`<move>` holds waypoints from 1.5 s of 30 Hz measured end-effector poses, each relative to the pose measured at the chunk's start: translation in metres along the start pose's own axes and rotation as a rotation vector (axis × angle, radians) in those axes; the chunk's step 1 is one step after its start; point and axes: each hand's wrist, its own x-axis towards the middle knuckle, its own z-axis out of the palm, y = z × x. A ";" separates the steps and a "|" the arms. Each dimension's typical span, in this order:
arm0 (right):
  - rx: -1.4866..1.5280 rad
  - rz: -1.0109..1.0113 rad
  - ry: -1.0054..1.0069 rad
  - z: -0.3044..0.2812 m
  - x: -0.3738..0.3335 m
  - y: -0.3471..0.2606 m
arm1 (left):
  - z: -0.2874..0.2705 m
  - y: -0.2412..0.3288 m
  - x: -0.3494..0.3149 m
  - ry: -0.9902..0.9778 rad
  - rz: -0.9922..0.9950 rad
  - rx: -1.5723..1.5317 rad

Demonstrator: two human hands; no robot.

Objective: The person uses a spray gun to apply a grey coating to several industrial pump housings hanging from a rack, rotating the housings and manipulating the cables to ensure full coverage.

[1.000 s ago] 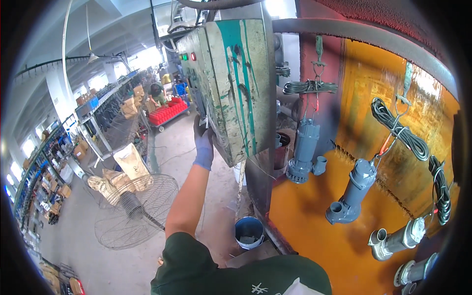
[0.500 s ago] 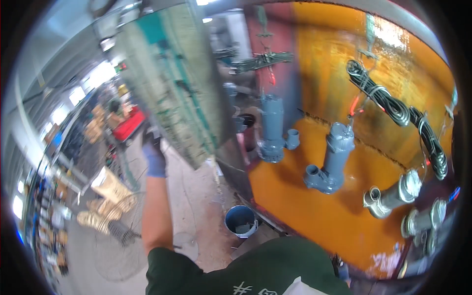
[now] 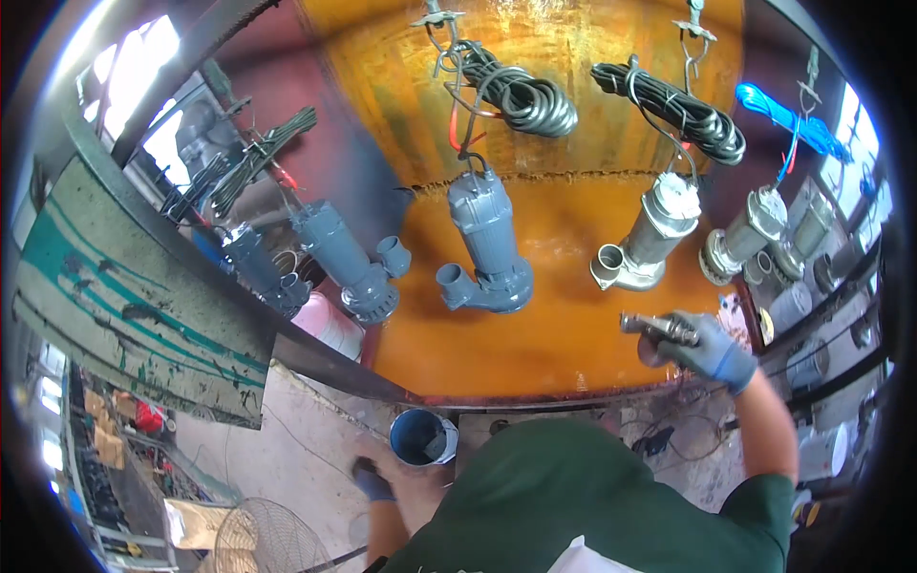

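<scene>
My right hand (image 3: 705, 350), in a grey-and-blue glove, grips a metal spray gun (image 3: 659, 328) over the near right part of the orange booth floor. The gun's front end points left. Beyond it hangs a bare silver submersible pump (image 3: 651, 237); left of that is a glossy blue-grey pump (image 3: 489, 244). The gun touches neither. My left hand (image 3: 371, 478), also gloved, hangs low at my left side, below a blue bucket (image 3: 420, 437). Its fingers are too dark and small to read.
More pumps hang from hooks, a blue-grey one (image 3: 341, 258) at left and a silver one (image 3: 753, 235) at right, with coiled cables (image 3: 521, 94) above. A paint-streaked panel (image 3: 134, 296) stands at the left. A wire fan guard (image 3: 267, 540) sits on the floor.
My view has swung right toward the booth. My left arm has dropped from its raised reach beside the panel to my side. My right hand with the spray gun has come into view.
</scene>
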 end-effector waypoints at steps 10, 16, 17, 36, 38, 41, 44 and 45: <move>-0.523 -0.456 0.333 -0.080 0.024 -0.137 | 0.074 -0.070 -0.108 -0.332 -0.110 0.787; -0.547 -0.295 0.226 -0.086 0.035 -0.133 | 0.185 0.033 -0.081 -0.181 0.020 0.537; -0.527 -0.312 0.304 -0.085 0.040 -0.128 | 0.195 0.036 -0.058 -0.231 0.119 0.473; -0.481 -0.220 -0.012 -0.043 0.041 -0.128 | 0.570 0.460 -0.157 -0.855 0.912 0.130; -0.483 -0.312 0.131 -0.047 0.039 -0.114 | 0.574 0.460 -0.161 -0.828 0.978 0.195; -0.329 -0.340 0.393 -0.044 0.044 -0.098 | 0.581 0.455 -0.164 -0.864 1.079 0.210; -0.323 -0.421 0.373 -0.034 0.047 -0.089 | 0.593 0.446 -0.154 -0.928 1.157 0.176; -0.340 -0.463 0.276 -0.030 0.045 -0.093 | 0.592 0.443 -0.152 -0.926 1.156 0.176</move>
